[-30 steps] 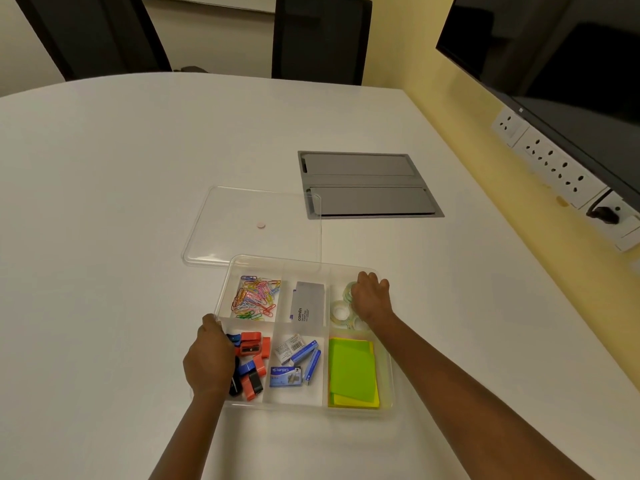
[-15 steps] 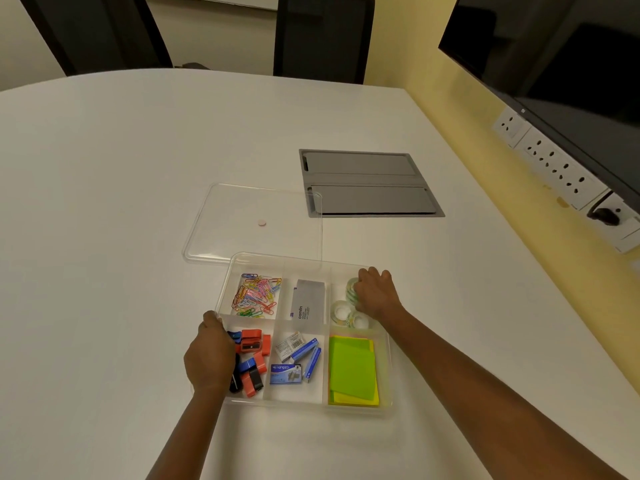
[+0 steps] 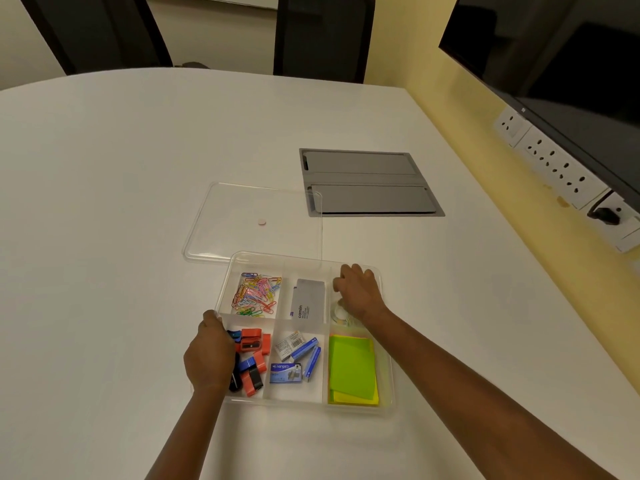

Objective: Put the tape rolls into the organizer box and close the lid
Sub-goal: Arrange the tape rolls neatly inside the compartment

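The clear organizer box sits on the white table near me, with six compartments. Its far right compartment holds the clear tape rolls, mostly hidden under my right hand. That hand reaches down into the compartment with its fingers curled onto a roll. My left hand grips the box's left rim. The clear lid lies flat on the table just behind the box, its near edge tucked under the box's far rim.
Other compartments hold coloured paper clips, a grey card box, sharpeners, staple packs and green sticky notes. A grey cable hatch is set into the table beyond. Wall sockets run along the right.
My right hand has slid a little left and down over the tape rolls, covering more of them. My left hand stays on the box's left rim.
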